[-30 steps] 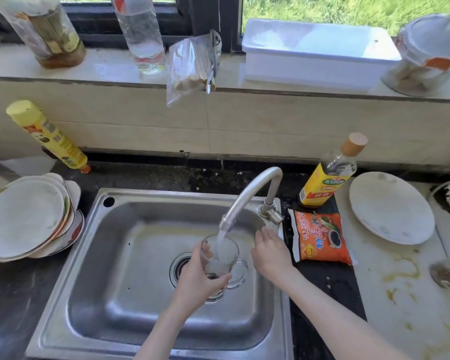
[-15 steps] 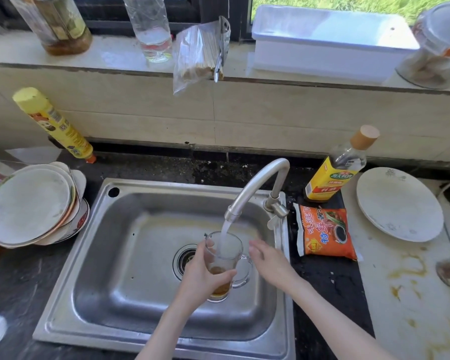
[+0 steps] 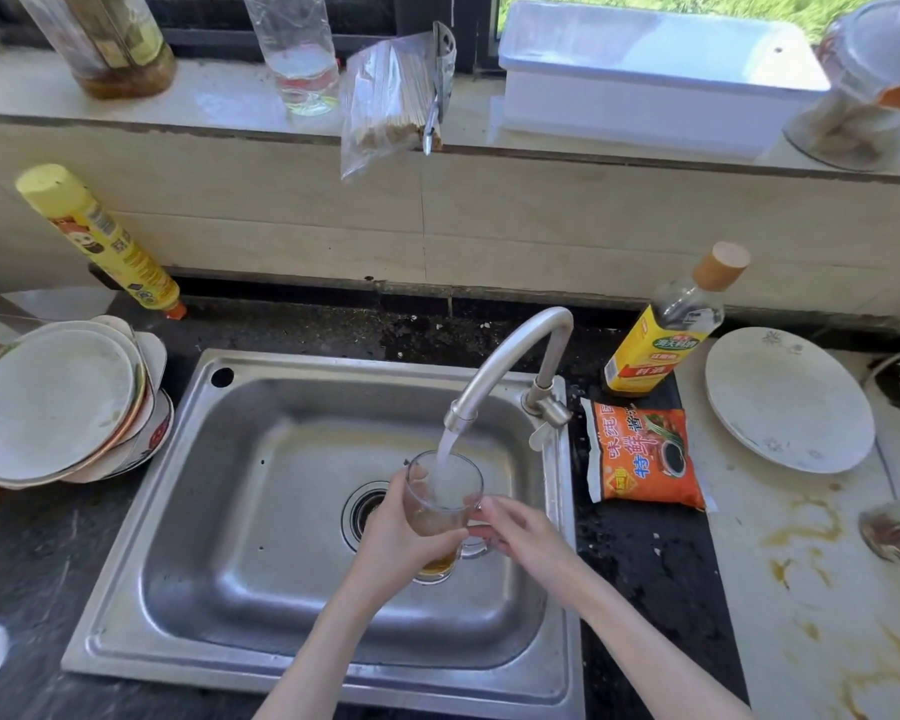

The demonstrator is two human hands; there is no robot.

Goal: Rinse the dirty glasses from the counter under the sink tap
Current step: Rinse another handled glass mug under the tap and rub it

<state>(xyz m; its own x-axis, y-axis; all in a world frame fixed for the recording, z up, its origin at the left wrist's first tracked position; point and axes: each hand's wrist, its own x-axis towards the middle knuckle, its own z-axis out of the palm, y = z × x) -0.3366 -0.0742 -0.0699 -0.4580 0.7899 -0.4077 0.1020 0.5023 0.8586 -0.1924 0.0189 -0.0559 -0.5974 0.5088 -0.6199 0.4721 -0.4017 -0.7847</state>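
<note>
**A:** What does the head camera show at the sink?

**B:** A steel sink is set into a dark counter. Over the basin, near its right side, the left hand holds a clear glass mug, fingers wrapped round its body. The mug sits upright under the curved tap, and a stream of water falls into it. Brownish liquid shows near the mug's bottom.

**B:** The right hand is at the mug's handle side, its fingers curled against the handle; whether they fully grip it, I cannot tell.

**A:** What surrounds it, and is anything in the way?

**B:** The tap's spout arches right above the mug. The drain lies just left of the left hand. On the counter's left edge is a stack of plates, with a yellow spray can leaning on the back wall behind it. Right of the tap stand a yellow-labelled bottle and, in front of it, an orange sauce packet. Further right lies a white plate on a stained pale surface, and at the right edge another glass, partly cut off.

**A:** And behind?

**B:** A windowsill carries a jar, a clear bottle, a bag of chopsticks and a white tub.
</note>
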